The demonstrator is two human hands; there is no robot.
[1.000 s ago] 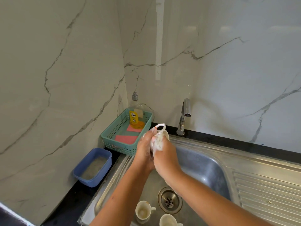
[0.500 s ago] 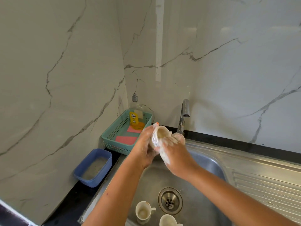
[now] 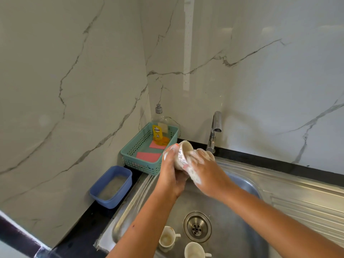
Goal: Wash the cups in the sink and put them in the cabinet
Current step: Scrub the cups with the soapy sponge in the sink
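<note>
Your left hand (image 3: 171, 176) grips the cup (image 3: 183, 152) tilted over the sink (image 3: 243, 185) so your right hand (image 3: 208, 175), holding a soapy sponge (image 3: 194, 176), can scrub.

I list: tap (image 3: 214, 131) behind sink (image 3: 242, 185). In sink: one cup (image 3: 167, 238) left of drain (image 3: 197, 227), second cup (image 3: 194, 250) nearer me. Over sink: third cup (image 3: 183, 153) in left hand (image 3: 171, 175), sponge (image 3: 194, 176) in right hand (image 3: 208, 175). On tabletop (image 3: 83, 229) left: bottle (image 3: 159, 127) in basket (image 3: 137, 164), tub (image 3: 104, 198) before it.
</note>
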